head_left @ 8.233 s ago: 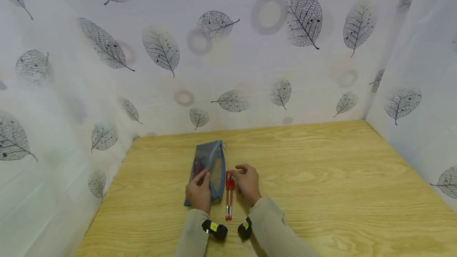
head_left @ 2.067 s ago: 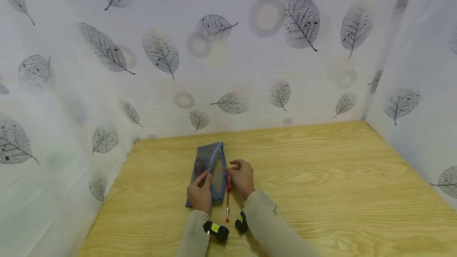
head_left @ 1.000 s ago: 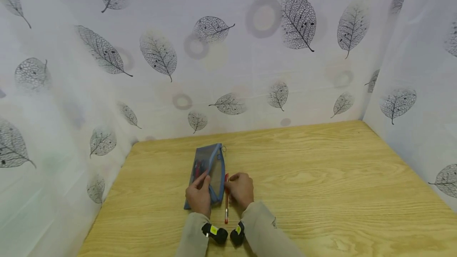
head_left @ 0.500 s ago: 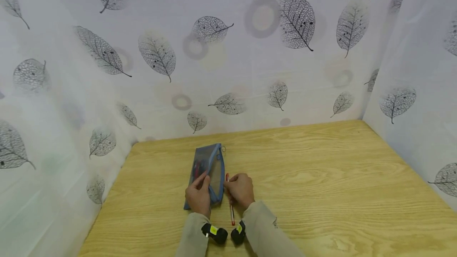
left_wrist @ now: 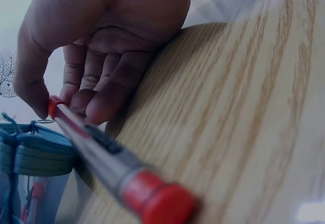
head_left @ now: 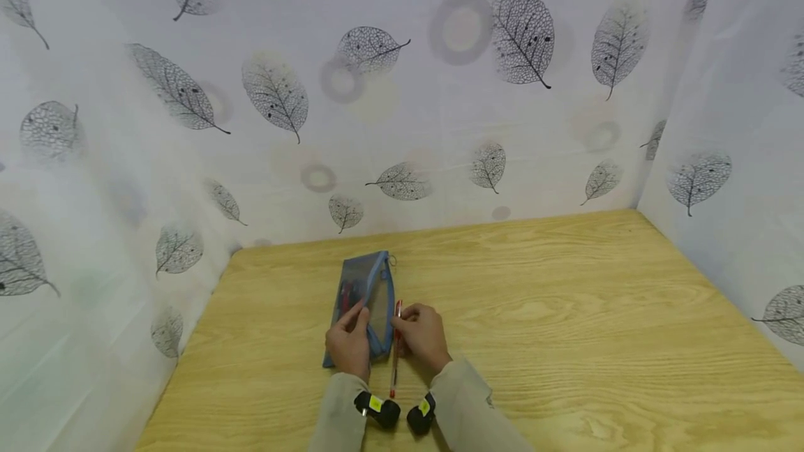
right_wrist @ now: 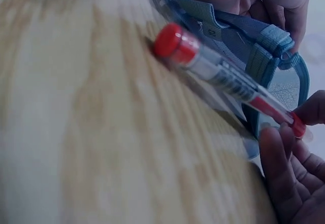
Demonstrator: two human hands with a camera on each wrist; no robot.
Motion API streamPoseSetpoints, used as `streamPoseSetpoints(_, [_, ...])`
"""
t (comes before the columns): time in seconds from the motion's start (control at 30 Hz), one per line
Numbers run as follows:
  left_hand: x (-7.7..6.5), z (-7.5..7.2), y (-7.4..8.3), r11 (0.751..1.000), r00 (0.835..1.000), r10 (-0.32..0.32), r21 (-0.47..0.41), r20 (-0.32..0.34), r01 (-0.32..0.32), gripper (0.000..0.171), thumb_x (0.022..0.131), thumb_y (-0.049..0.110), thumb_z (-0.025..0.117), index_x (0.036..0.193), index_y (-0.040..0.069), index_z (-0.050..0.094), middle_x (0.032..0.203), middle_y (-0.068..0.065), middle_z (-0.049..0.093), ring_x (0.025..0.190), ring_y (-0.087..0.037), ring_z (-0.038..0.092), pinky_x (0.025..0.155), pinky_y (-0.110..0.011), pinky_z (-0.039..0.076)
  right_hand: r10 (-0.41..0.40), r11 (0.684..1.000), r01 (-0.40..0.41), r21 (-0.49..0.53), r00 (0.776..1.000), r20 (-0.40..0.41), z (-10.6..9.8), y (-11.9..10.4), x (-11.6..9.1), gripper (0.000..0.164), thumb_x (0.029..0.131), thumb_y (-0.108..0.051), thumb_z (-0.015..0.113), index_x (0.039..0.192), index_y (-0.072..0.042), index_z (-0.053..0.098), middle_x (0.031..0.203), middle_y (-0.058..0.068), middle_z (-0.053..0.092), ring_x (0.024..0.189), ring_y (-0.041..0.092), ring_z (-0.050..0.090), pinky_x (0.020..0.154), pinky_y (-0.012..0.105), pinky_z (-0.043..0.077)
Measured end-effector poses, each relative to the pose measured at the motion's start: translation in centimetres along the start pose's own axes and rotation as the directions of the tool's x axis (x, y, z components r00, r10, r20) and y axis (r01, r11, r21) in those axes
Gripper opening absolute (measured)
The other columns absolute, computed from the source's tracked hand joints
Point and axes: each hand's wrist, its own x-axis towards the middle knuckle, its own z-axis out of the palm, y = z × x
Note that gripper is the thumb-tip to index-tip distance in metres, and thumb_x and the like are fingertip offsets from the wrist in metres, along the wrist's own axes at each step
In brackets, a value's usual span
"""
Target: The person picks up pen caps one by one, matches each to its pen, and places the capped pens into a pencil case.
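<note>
A blue mesh pencil case (head_left: 363, 270) lies on the table with its zipped side gaping. My left hand (head_left: 349, 349) pinches the edge of its opening between thumb and fingers. Just right of the case, my right hand (head_left: 426, 337) pinches a clear-barrelled red pen (head_left: 393, 368) near its far end. In the right wrist view, the pen (right_wrist: 228, 79) slants across with its red near end close to the tabletop. Thumb and fingertips of my right hand (left_wrist: 96, 56) also show on the pen (left_wrist: 101, 150) in the left wrist view. Dark and red pens (head_left: 347, 296) show through the mesh.
The wood-grain table (head_left: 565, 312) stretches out to the right. A leaf-patterned white sheet (head_left: 408, 124) hangs behind it and along both sides. A black wrist camera (head_left: 378, 409) sits on my left cuff and another (head_left: 421, 416) on my right.
Two red pens lay beside the case 8.2 s ago; now only one is there, in my right hand. Its near end swung right, then back left. My left hand stayed on the case.
</note>
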Motion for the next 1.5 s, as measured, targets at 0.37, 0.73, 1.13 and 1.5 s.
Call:
streamPoseSetpoints(0.37, [0.0, -0.1, 0.0, 1.000, 1.000, -0.017, -0.008, 0.013, 0.017, 0.017, 0.088, 0.014, 0.071, 0.104, 0.013, 0.077, 0.102, -0.009, 0.072, 0.094, -0.021, 0.066, 0.074, -0.025, 0.051, 0.004, 0.989, -0.016, 0.144, 0.996, 0.086, -0.7, 0.3, 0.0, 0.033, 0.088, -0.004, 0.064, 0.117, 0.010, 0.057, 0.088, 0.016, 0.070, 0.060, 0.014, 0.063, 0.053, 0.030, 0.054])
streamPoseSetpoints(0.73, [0.1, 0.0, -0.1, 1.000, 0.999, -0.025, -0.013, 0.021, 0.025, 0.017, 0.089, 0.013, 0.070, 0.104, 0.012, 0.077, 0.104, -0.009, 0.072, 0.095, -0.021, 0.065, 0.072, -0.021, 0.049, -0.047, 0.974, 0.016, 0.228, 0.990, 0.133, -1.4, 0.5, 0.0, 0.041, 0.088, 0.004, 0.063, 0.125, 0.014, 0.051, 0.092, 0.021, 0.067, 0.068, 0.018, 0.067, 0.060, 0.034, 0.057])
streamPoseSetpoints(1.13, [-0.1, -0.1, 0.2, 1.000, 1.000, -0.015, -0.027, 0.016, 0.015, 0.017, 0.089, 0.012, 0.069, 0.104, 0.009, 0.076, 0.103, -0.013, 0.071, 0.095, -0.024, 0.066, 0.071, -0.019, 0.049, -0.069, 0.955, 0.048, 0.292, 0.996, 0.063, -2.1, -1.0, 2.0, 0.046, 0.088, 0.002, 0.066, 0.130, 0.011, 0.049, 0.092, 0.026, 0.068, 0.073, 0.031, 0.070, 0.065, 0.036, 0.058])
streamPoseSetpoints(1.5, [-0.2, 0.0, 0.2, 0.999, 0.999, -0.029, -0.035, 0.025, 0.030, 0.017, 0.090, 0.011, 0.068, 0.105, 0.009, 0.076, 0.107, -0.013, 0.070, 0.097, -0.026, 0.065, 0.074, -0.025, 0.052, -0.076, 0.977, 0.079, 0.196, 0.997, -0.025, -0.7, -3.1, 4.3, 0.047, 0.085, 0.004, 0.069, 0.129, 0.005, 0.052, 0.089, 0.020, 0.068, 0.069, 0.027, 0.069, 0.064, 0.040, 0.058])
